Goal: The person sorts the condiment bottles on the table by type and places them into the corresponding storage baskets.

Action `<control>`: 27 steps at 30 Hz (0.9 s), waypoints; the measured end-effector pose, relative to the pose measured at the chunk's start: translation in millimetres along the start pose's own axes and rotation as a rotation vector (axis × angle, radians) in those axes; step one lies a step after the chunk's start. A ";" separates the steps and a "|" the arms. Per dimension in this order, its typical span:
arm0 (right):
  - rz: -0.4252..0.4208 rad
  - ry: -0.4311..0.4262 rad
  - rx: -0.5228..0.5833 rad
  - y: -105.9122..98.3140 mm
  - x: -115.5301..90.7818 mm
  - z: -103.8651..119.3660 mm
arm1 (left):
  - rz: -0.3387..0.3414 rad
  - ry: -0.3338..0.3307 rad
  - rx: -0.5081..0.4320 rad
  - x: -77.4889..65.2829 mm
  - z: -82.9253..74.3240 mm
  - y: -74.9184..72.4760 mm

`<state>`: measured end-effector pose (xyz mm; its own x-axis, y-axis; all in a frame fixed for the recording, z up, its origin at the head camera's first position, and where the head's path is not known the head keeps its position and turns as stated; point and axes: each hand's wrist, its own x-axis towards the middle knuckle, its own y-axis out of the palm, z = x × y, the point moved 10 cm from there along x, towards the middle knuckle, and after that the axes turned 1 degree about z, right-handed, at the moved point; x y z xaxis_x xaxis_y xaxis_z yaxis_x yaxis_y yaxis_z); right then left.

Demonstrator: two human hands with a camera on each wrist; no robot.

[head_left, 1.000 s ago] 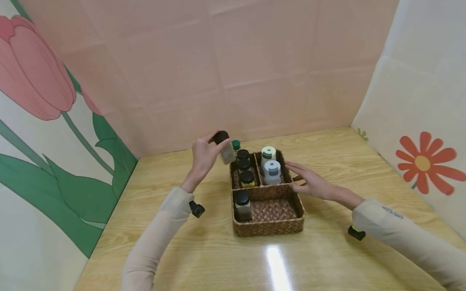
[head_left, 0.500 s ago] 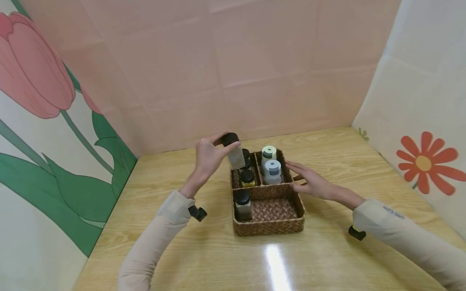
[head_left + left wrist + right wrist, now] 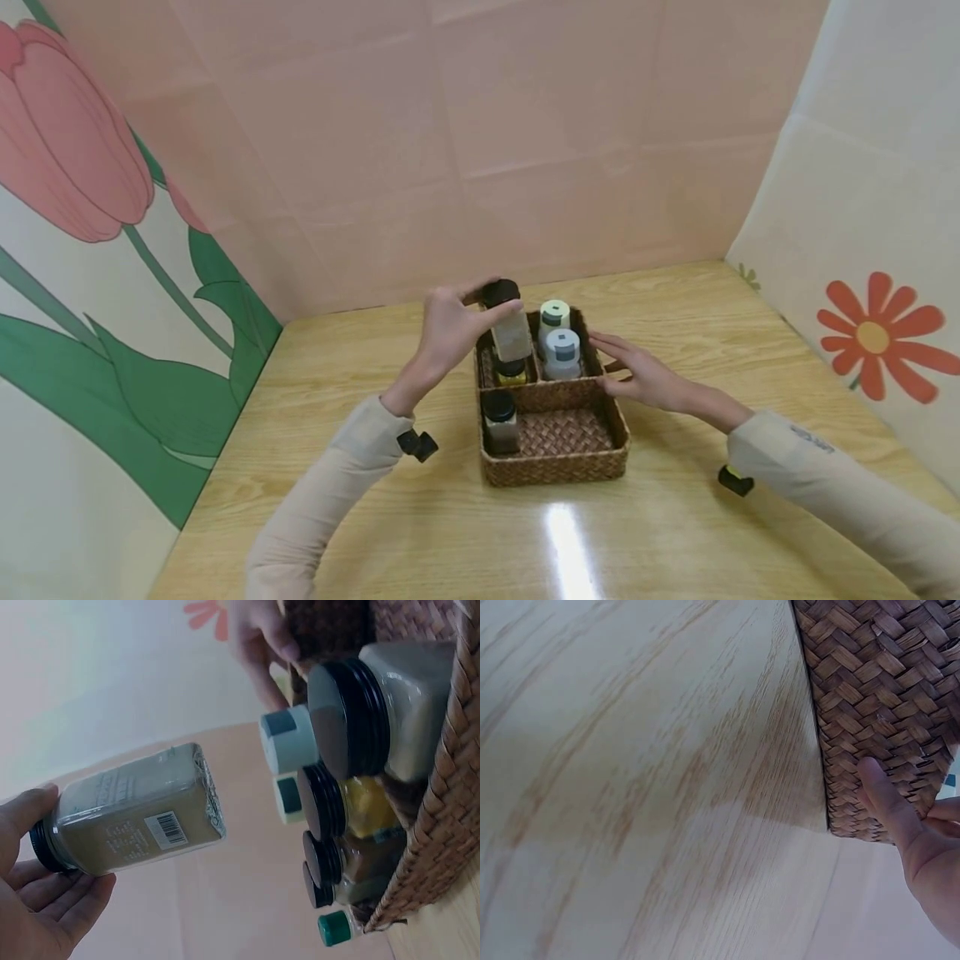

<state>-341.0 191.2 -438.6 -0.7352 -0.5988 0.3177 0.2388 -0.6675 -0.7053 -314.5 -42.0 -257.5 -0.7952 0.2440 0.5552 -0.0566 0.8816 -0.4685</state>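
Observation:
My left hand (image 3: 450,329) grips a clear, square jar (image 3: 512,337) by its black lid. It hangs slightly tilted above the back left compartment of a brown woven basket (image 3: 555,469). In the left wrist view, the jar (image 3: 135,810) shows beige powder and a barcode label, its base apart from the basket. My right hand (image 3: 645,375) rests against the basket's right wall, and the right wrist view has its thumb (image 3: 885,796) on the weave. Black-lidded jars stand in the back left compartment, including one with yellow contents (image 3: 369,806); the held jar hides some of them in the head view.
Two white-capped bottles (image 3: 561,354) stand in the back right compartment. Another black-lidded jar (image 3: 500,423) occupies the left end of the front compartment. A green-capped bottle (image 3: 334,928) shows by the basket's far end. The wooden table (image 3: 360,500) meets a pink backdrop (image 3: 375,192).
My left hand has carried the black-lidded jar rightward and slightly nearer, from beside the basket to over its back left compartment. My right hand has stayed at the basket's wall.

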 end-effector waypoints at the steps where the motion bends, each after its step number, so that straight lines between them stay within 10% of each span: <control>1: 0.001 -0.001 0.001 0.0 0.0 -0.1 | 0.005 0.010 0.003 -0.4 -1.9 2.4; 27: 0.008 -0.010 0.041 -0.7 -1.2 -4.0 | 0.223 0.100 0.054 -19.4 -28.2 62.9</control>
<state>-342.8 194.2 -440.9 -0.7265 -0.6086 0.3189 0.2705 -0.6800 -0.6815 -285.6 20.0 -278.4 -0.7284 0.4711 0.4976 0.0791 0.7792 -0.6218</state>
